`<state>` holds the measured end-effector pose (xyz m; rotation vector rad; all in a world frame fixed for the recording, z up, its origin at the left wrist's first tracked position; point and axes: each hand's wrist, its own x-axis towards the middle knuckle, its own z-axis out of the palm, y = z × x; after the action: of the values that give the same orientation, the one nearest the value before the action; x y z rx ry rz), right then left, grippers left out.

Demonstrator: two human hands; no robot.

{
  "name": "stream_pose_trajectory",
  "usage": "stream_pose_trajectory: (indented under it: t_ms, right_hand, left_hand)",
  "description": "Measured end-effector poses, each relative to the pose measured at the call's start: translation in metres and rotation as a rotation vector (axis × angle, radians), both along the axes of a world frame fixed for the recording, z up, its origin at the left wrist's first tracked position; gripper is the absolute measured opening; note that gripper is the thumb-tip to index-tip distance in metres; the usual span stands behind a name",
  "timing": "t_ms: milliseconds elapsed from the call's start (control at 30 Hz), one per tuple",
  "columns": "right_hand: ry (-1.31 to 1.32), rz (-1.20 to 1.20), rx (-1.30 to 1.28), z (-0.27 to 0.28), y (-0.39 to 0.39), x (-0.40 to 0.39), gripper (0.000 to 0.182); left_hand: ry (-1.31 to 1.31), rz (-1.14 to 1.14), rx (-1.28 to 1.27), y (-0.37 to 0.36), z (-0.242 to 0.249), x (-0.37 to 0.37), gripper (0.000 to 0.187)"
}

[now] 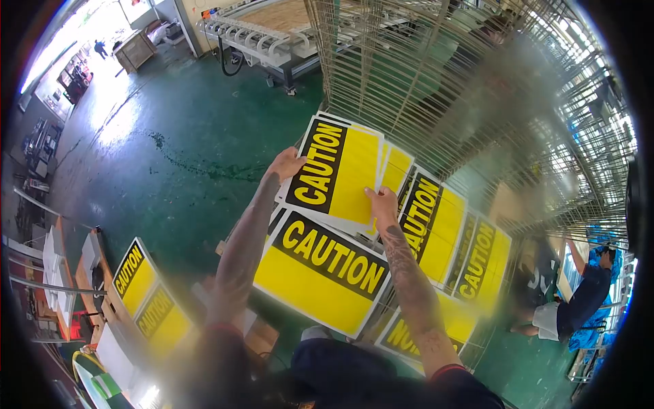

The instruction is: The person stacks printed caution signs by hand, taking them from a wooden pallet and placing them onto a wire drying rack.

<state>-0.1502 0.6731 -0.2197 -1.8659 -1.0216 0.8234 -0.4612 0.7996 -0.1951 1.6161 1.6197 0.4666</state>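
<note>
Both my hands are on a yellow and black CAUTION sign (357, 170) in the middle of the view. My left hand (286, 163) grips its left edge, and my right hand (381, 203) pinches its lower right edge. Other signs lie partly under it. Nearer to me, between my forearms, is another CAUTION sign (320, 273). To the right, more CAUTION signs (432, 228) overlap in a row on a wire rack. A yellow sign (436, 324) with partly hidden lettering lies below my right forearm.
A tall wire rack (422, 61) rises at the upper right. More signs (146, 293) stand at the lower left. A machine table (262, 31) is at the top, and a wooden crate (135, 51) at the upper left. A person (582, 300) bends at the right.
</note>
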Motion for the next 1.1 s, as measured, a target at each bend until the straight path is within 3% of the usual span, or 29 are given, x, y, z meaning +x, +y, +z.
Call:
stream_pose_trajectory:
  t_ms: [100,200,300,400,433,467,500,533,600,667,733,767,867,900,933,967,1000,1067,1100]
  right_hand:
    - [0.028,0.055,-0.079,0.016,-0.006,0.006,0.064]
    - [0.330,-0.119,0.239,0.029,-0.027,-0.004,0.055]
    - [0.570,0.064,0.213,0.067,-0.070,0.003,0.068]
    - [0.522,0.317,0.087,0.104,-0.129,-0.003,0.065]
    - [0.410,0.500,0.055,0.116,-0.145,-0.002,0.065]
    - [0.286,0.673,0.024,0.123,-0.158,0.001,0.064]
    - [0.225,0.705,0.070,0.117,-0.168,0.004,0.063]
    - [0.159,0.735,0.114,0.103,-0.174,0.008,0.063]
    - [-0.448,0.703,0.260,0.063,-0.183,0.020,0.070]
    - [-0.645,0.795,0.092,0.047,-0.196,0.021,0.098]
    - [-0.675,0.800,0.014,0.053,-0.206,0.011,0.112]
    - [-0.713,0.737,0.065,0.055,-0.208,0.006,0.104]
    - [-0.460,0.823,-0.118,0.061,-0.185,0.020,0.103]
    - [-0.370,0.785,0.019,0.043,-0.173,0.029,0.099]
    - [-0.525,0.814,0.284,0.009,-0.154,0.047,0.084]
    - [-0.332,0.849,-0.104,0.110,-0.158,0.043,0.068]
    - [-0.249,0.932,-0.204,0.130,-0.148,0.054,0.059]
    - [-0.132,0.961,-0.104,0.149,-0.133,0.083,0.045]
    - [0.092,0.969,-0.096,0.165,-0.140,0.089,0.041]
  left_hand:
    - [-0.181,0.019,-0.001,-0.010,0.012,0.005,0.047]
    - [-0.678,0.125,0.009,-0.054,0.043,0.012,0.040]
    - [-0.863,0.143,0.079,-0.138,0.088,0.002,0.060]
    - [-1.135,0.221,-0.017,-0.228,0.116,-0.016,0.075]
    - [-1.030,0.277,0.025,-0.250,0.080,-0.035,0.072]
    - [-1.071,0.234,-0.005,-0.282,0.092,-0.038,0.066]
    - [-0.899,0.295,0.028,-0.309,0.101,-0.042,0.065]
    - [-0.901,0.328,0.038,-0.334,0.106,-0.046,0.065]
    - [-1.007,0.450,0.058,-0.386,0.121,-0.050,0.063]
    - [-1.049,0.536,0.093,-0.416,0.121,-0.051,0.063]
    - [-1.046,0.602,0.134,-0.443,0.118,-0.052,0.063]
    - [-1.045,0.631,0.155,-0.454,0.114,-0.052,0.063]
    - [-1.030,0.718,0.226,-0.510,0.107,-0.053,0.063]
    - [-1.022,0.754,0.252,-0.536,0.107,-0.052,0.063]
    - [-1.014,0.787,0.275,-0.560,0.106,-0.049,0.063]
    - [-1.005,0.819,0.298,-0.584,0.106,-0.044,0.063]
    - [-0.995,0.853,0.324,-0.606,0.107,-0.040,0.063]
    - [-0.985,0.919,0.378,-0.645,0.100,-0.033,0.063]
    - [-0.974,0.958,0.407,-0.669,0.098,-0.028,0.063]
